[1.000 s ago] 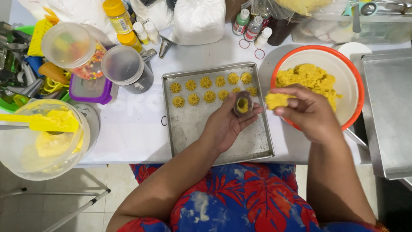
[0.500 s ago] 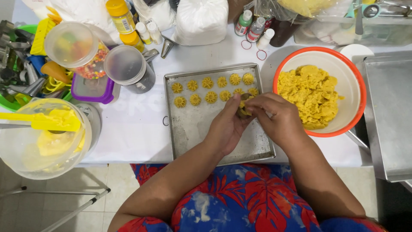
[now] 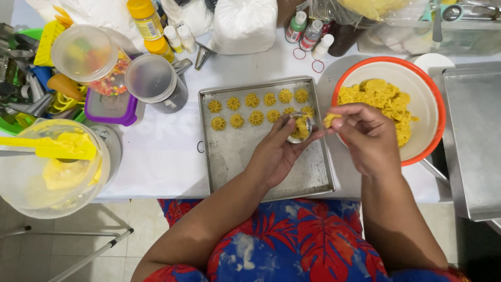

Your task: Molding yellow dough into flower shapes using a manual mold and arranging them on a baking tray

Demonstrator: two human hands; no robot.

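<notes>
My left hand [image 3: 275,151] holds a small round metal mould [image 3: 300,127] filled with yellow dough, over the right part of a metal baking tray [image 3: 250,162]. My right hand [image 3: 368,137] is just right of the mould, pinching a small lump of yellow dough [image 3: 330,120] at its fingertips. Several flower-shaped yellow cookies [image 3: 255,107] lie in two rows at the tray's far end. An orange-rimmed bowl [image 3: 430,99] of yellow dough [image 3: 381,99] stands to the right of the tray, partly under my right hand.
A second metal tray [image 3: 475,141] lies at the far right. At the left are a clear bowl with a yellow spatula [image 3: 49,149], a jar of coloured sprinkles [image 3: 91,60], a lidded cup [image 3: 154,83] and a purple-lidded box [image 3: 112,109]. Small bottles [image 3: 310,34] and white bags [image 3: 242,23] stand at the back.
My right hand went from the bowl to the mould, pressed dough in, and has now drawn back to the right with a small lump of dough. My left hand stayed over the tray.
</notes>
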